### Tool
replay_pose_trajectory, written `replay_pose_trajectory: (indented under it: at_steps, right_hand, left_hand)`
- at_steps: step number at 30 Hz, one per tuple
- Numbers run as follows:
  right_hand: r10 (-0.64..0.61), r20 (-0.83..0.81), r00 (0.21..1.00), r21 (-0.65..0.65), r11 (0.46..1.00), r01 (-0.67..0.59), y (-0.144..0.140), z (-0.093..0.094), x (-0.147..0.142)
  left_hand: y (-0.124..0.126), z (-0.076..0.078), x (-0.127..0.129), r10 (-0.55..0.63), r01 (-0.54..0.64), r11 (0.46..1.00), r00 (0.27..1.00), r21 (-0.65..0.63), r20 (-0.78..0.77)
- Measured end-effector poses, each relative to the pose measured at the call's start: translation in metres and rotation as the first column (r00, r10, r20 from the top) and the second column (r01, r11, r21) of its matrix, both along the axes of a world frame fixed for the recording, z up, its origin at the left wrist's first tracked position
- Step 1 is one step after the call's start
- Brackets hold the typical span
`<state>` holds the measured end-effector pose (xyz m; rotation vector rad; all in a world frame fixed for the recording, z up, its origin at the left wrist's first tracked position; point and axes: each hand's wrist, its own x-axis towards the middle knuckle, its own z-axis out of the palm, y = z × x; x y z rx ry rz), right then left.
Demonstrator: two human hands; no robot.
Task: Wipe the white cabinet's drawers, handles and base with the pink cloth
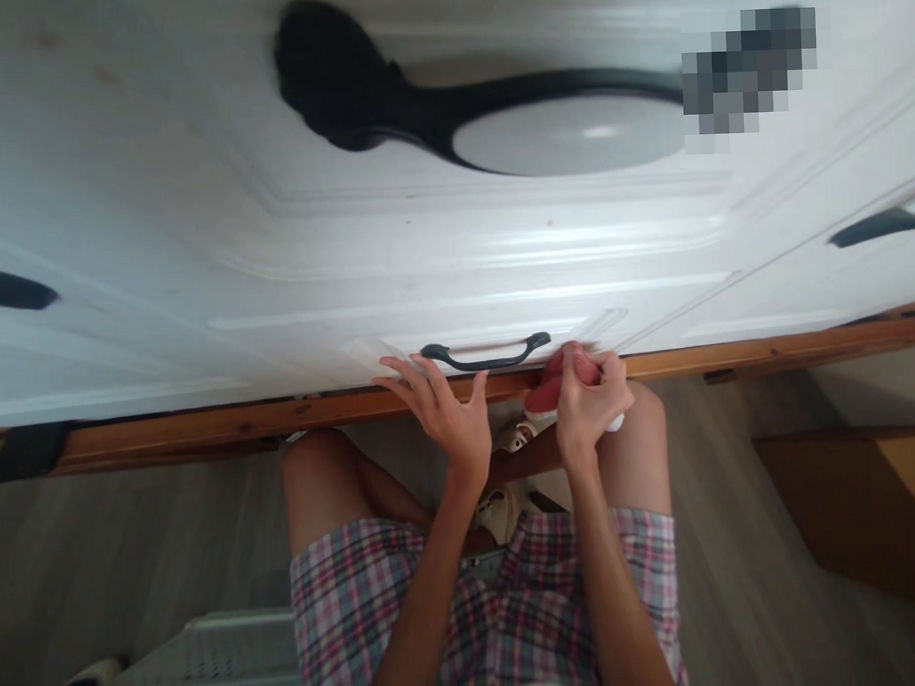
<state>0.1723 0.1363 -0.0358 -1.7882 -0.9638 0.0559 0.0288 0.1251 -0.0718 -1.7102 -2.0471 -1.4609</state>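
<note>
White panelled cabinet front (199, 242) over a wooden base rail (205, 427) and grey floor is what I'm seeing. My left hand (441, 409) reaches up with fingers spread loose, fingertips just under the small dark curved drawer handle (486, 354). My right hand (591, 403) is clenched round a pink-red cloth (553, 388) pressed at the cabinet's bottom edge, just right of that handle.

My pink cloth (556, 385) looks soft and matt; the white drawer front (501, 311) is smooth, glossy painted wood, its dark handle (486, 357) metal.
</note>
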Motion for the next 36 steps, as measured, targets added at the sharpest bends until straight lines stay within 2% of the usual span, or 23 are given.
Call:
replay_pose_trajectory:
  at_steps: [2, 6, 8, 11, 16, 20, 24, 28, 32, 35, 36]
  right_hand:
    - [-0.027, -0.012, 1.000, 0.012, 1.000, 0.027, 0.001, -0.001, 0.000]
    - [0.177, -0.208, 0.962, 0.021, 0.984, -0.177, 0.001, -0.004, -0.009]
    - [0.160, -0.180, 0.971, 0.015, 0.987, -0.159, 0.001, -0.005, -0.007]
    - [0.047, -0.126, 0.991, -0.001, 0.999, -0.048, 0.000, -0.003, -0.002]
    - [0.193, -0.160, 0.968, 0.052, 0.981, -0.188, 0.002, -0.005, -0.001]
    - [0.104, -0.140, 0.985, 0.060, 0.993, -0.097, 0.003, -0.008, -0.003]
    - [0.187, -0.081, 0.979, 0.028, 0.982, -0.185, 0.001, -0.011, -0.004]
    - [0.005, -0.027, 1.000, 0.027, 1.000, -0.004, 0.000, -0.011, 0.004]
    - [0.100, -0.031, 0.994, 0.021, 0.995, -0.100, 0.000, -0.010, 0.004]
    - [0.018, -0.066, 0.998, 0.002, 1.000, -0.018, 0.000, -0.010, -0.003]
    - [0.029, -0.070, 0.997, -0.011, 0.999, -0.030, 0.000, -0.010, -0.006]
  left_hand:
    - [0.000, 0.001, 0.001, 0.000, 0.000, 1.000, 1.000, 0.001, 0.010]
    - [0.001, 0.000, 0.000, -0.007, 0.007, 1.000, 1.000, 0.016, 0.014]
    - [0.002, 0.000, 0.000, -0.007, 0.007, 1.000, 1.000, 0.018, 0.008]
    - [0.003, 0.000, -0.001, -0.002, 0.002, 1.000, 1.000, -0.001, 0.007]
    - [0.002, 0.002, -0.001, 0.015, -0.015, 0.999, 1.000, -0.032, -0.007]
    - [0.001, 0.004, -0.001, 0.016, -0.017, 0.999, 0.999, -0.047, -0.033]
    - [0.002, 0.004, -0.001, 0.013, -0.014, 0.999, 0.999, -0.036, -0.031]
    - [0.003, 0.002, -0.001, 0.011, -0.011, 1.000, 0.999, -0.001, -0.049]
    - [0.004, 0.001, -0.002, 0.016, -0.013, 0.999, 0.997, 0.040, -0.075]
    - [0.003, 0.001, -0.002, 0.011, -0.008, 0.999, 0.996, 0.039, -0.089]
    - [0.003, 0.001, -0.002, 0.011, -0.007, 0.999, 0.996, 0.039, -0.092]
